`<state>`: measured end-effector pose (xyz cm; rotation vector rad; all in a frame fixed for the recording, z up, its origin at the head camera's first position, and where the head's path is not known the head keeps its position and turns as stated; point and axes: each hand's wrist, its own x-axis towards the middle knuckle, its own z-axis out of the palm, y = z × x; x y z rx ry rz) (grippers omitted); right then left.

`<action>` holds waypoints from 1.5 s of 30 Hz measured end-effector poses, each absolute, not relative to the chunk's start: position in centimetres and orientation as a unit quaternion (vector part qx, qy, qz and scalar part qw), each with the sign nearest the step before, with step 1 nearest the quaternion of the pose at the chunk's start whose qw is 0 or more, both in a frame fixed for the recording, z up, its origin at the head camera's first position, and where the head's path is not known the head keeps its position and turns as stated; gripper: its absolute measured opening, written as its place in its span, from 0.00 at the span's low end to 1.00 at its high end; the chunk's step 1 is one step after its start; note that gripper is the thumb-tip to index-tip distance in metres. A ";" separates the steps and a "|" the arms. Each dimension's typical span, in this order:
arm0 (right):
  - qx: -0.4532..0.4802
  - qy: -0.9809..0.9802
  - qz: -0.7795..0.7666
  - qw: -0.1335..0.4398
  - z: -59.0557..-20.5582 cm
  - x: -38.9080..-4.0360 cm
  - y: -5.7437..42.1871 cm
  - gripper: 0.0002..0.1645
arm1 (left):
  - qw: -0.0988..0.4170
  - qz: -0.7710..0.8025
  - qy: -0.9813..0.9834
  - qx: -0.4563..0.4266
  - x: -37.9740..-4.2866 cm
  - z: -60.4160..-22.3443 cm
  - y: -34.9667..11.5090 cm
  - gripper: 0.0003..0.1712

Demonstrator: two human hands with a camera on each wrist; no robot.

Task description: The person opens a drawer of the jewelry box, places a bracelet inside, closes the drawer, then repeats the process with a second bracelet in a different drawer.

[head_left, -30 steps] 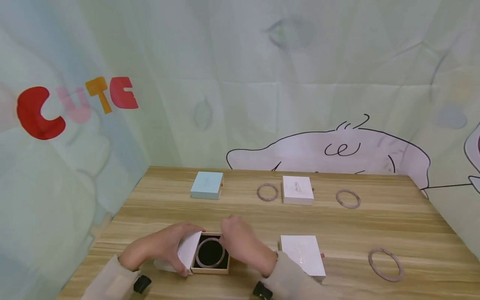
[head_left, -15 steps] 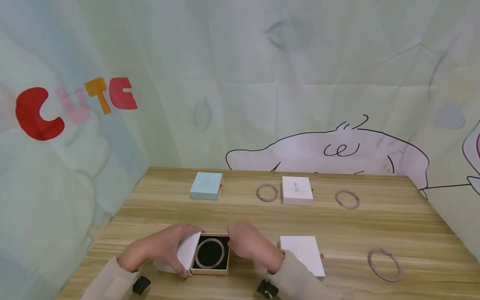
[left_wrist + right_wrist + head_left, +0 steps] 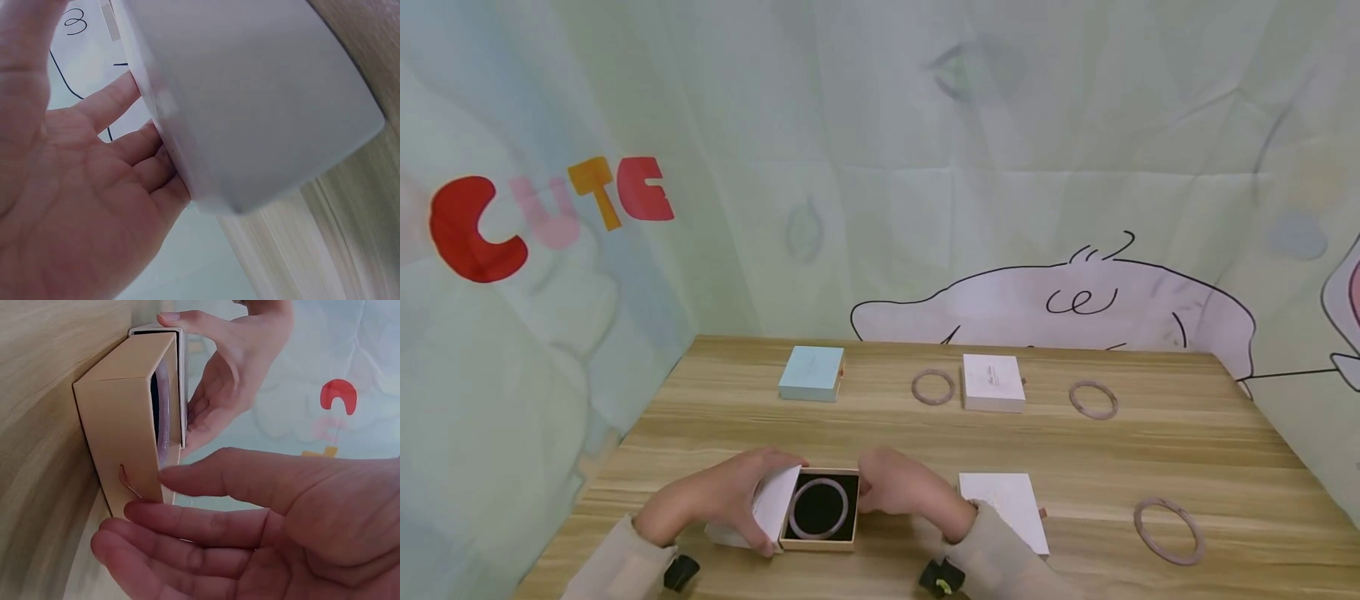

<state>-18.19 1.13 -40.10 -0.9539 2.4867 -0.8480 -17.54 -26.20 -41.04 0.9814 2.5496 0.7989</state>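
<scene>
My left hand [image 3: 741, 492] grips the white cover [image 3: 777, 500]; my right hand [image 3: 901, 483], fingers loosely parted, is at the drawer [image 3: 820, 545]. My right cuff [image 3: 1000, 550] partly hides a white box [image 3: 1009, 500].

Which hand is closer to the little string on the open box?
Right. The right hand has fingertips beside the little string; the left hand is at the other end of the drawer, gripping the white cover.

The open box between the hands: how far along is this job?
Done, seemingly: a pale purple round bangle sits in the tan cardboard drawer. In hand: the left hand grips the white box sleeve; the right hand has its fingers at the drawer's end. Remaining, if this is packing: the drawer stands out of its sleeve, and three similar bangles lie loose.
</scene>
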 end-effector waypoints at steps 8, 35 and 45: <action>-0.303 0.857 -0.350 0.228 -40.4 -18.1 1.1 0.20 | 0.153 0.280 0.887 0.335 -17.4 -41.0 -26.2 0.56; -0.241 0.826 -0.436 0.265 -42.5 -17.7 0.4 0.19 | 0.162 0.288 0.883 0.334 -17.3 -40.7 -26.1 0.55; -0.237 0.827 -0.447 0.244 -42.8 -17.6 0.1 0.18 | 0.156 0.286 0.883 0.338 -17.4 -40.8 -26.2 0.55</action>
